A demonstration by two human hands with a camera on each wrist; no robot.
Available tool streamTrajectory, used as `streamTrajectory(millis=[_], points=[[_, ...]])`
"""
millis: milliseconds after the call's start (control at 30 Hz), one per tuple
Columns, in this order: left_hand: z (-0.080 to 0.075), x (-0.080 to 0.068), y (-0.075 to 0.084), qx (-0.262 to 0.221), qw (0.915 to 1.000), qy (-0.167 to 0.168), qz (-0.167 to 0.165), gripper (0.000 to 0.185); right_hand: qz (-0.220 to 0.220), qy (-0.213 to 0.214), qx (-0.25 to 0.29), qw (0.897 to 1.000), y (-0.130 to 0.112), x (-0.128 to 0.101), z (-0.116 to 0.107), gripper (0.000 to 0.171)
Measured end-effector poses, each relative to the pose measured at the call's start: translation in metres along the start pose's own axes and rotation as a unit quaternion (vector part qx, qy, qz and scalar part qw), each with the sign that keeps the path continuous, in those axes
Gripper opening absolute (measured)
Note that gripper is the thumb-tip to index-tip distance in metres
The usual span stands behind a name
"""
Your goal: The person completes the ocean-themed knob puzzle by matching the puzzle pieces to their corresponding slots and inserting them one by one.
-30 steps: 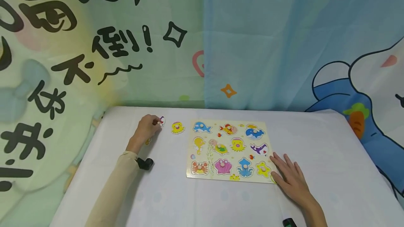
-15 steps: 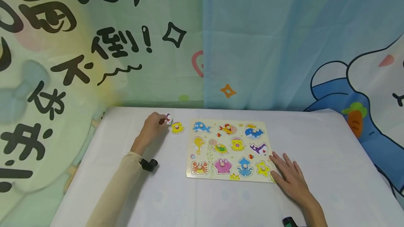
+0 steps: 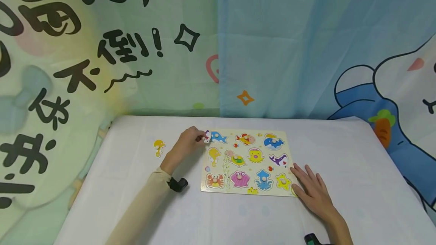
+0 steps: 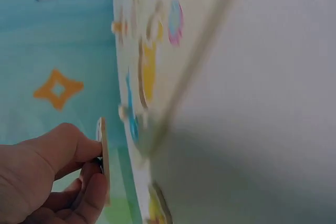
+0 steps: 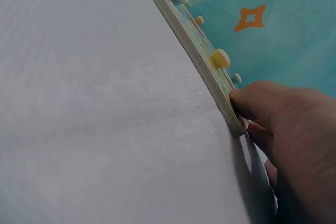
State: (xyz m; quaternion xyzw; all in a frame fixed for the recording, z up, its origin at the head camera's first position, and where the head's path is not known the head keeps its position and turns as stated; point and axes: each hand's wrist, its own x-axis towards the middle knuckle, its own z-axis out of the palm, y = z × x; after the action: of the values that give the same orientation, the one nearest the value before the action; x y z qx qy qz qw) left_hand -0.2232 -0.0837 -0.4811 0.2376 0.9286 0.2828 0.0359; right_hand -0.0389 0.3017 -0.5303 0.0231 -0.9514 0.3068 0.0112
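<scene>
My left hand (image 3: 186, 142) pinches a small purple-and-white puzzle piece (image 3: 207, 136) at the upper left corner of the puzzle board (image 3: 246, 194). The left wrist view shows that thin piece (image 4: 106, 169) edge-on between thumb and fingers, raised off the table. My right hand (image 3: 315, 195) rests at the board's right edge with fingers extended; in the right wrist view its thumb (image 5: 247, 98) lies on the board's corner. The board carries sea-animal pictures, several with knobs, among them a blue whale (image 3: 217, 137), a crab (image 3: 215, 181) and a starfish (image 3: 283, 181).
A yellow seahorse piece (image 3: 158, 148) lies on the white tabletop (image 3: 204, 222) left of the board. Another yellow piece (image 4: 158, 205) lies near the board in the left wrist view, hidden behind my left hand in the head view. A black object (image 3: 311, 239) is at the front edge.
My left hand has carried the purple-and-white piece rightward, past the yellow octopus piece, to the board's upper left corner. The seahorse piece is now uncovered. My right hand has stayed in place.
</scene>
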Motion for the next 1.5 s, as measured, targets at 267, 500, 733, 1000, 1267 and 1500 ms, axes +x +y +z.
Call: streamTrajectory(millis=[267,500,733,1000,1267,1500], points=[[0.012,0.002,0.028,-0.017,0.9990,-0.025,0.033,0.011,0.000,-0.003,-0.002,1.000,0.001,0.001,0.001,0.055],[0.025,0.003,0.042,-0.026,0.9971,-0.041,0.059,0.010,0.000,-0.002,-0.002,1.000,0.001,0.001,0.003,0.055],[0.041,0.008,0.061,-0.037,0.9936,-0.064,0.086,0.010,0.006,-0.006,-0.004,1.000,0.000,-0.002,0.002,0.055],[0.059,0.019,0.091,-0.037,0.9891,-0.103,0.099,0.006,0.001,-0.004,-0.004,1.000,0.002,-0.001,-0.001,0.055],[0.081,0.035,0.116,-0.010,0.9811,-0.107,0.161,0.028,-0.004,0.001,-0.001,1.000,0.002,0.001,0.001,0.055],[0.101,0.043,0.133,-0.013,0.9816,-0.134,0.136,0.020,-0.002,0.000,0.005,1.000,0.000,0.002,0.001,0.055]])
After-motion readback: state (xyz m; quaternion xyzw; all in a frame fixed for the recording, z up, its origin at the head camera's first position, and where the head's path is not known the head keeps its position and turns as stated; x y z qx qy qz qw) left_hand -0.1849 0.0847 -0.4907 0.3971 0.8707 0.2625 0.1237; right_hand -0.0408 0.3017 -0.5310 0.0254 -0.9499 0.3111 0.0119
